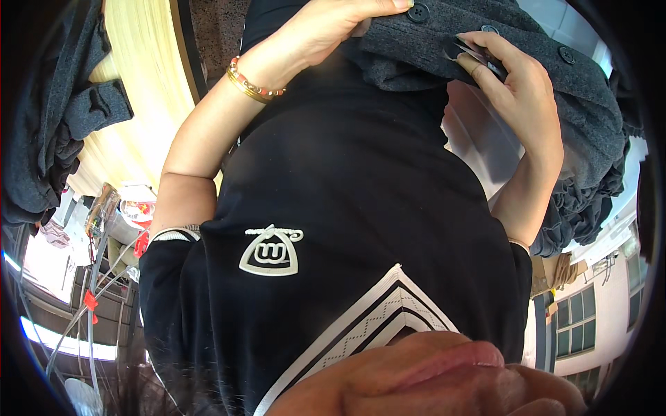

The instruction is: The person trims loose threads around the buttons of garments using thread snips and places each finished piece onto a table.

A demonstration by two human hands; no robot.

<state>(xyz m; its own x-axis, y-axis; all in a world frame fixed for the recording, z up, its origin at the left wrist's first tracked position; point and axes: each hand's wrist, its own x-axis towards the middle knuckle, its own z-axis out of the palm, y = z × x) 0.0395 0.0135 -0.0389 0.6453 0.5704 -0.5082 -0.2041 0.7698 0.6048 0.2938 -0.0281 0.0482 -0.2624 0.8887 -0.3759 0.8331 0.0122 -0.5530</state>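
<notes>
A dark grey knitted cardigan [409,52] with dark round buttons lies across the top of the view, in front of my body. My left hand [333,31] grips its edge, the thumb lying close to one button [418,12]; its other fingers are partly hidden. To the right, my right hand [520,87] is closed around small metal thread snips [477,54]. Their tips are over the knit, near a second button [490,30]. Farther right another button [567,54] shows on the same garment. Whether the blades touch a thread is too small to tell.
A pale wooden tabletop [149,52] is at my left, with dark grey garments [97,111] at its outer side. More dark knitwear [586,201] is heaped at my right. Cables and small items [104,222] stand farther left.
</notes>
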